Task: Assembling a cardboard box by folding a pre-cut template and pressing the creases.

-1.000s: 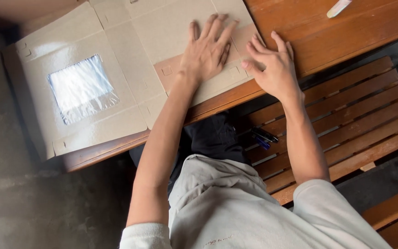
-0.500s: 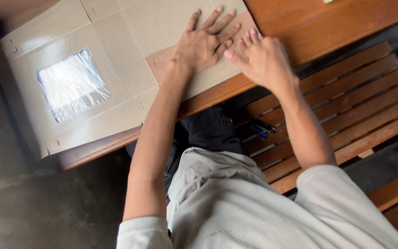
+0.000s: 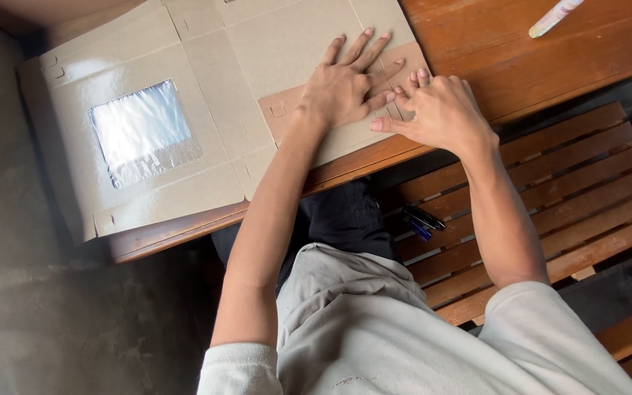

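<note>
I had both hands down on the flattened cardboard box blank (image 3: 184, 110), which lay spread across the near corner of the wooden table (image 3: 550, 66), its left part jutting past the table's edge. My left hand (image 3: 345, 84) rested palm down on the folded flap (image 3: 345, 124) at the blank's near right corner, fingers spread and stretched out toward the far side, gripping nothing, only pressing flat. My right hand (image 3: 440, 110) sat just beside it, also laid open on the flap's right end, its fingertips touching the left hand's fingers and its thumb stretched along the flap toward my left wrist; it closed on nothing either. The clear plastic window (image 3: 144, 132) set into the blank lay well to the left of both hands, catching the light. Beneath the table edge I could see the slatted wooden bench (image 3: 550, 197) I sat on, with some dark pens (image 3: 422, 219) lying on its slats close to my leg. At the far right of the table top lay a pale slim object (image 3: 554, 18), well apart from my hands, too partly cut off for me to identify.
</note>
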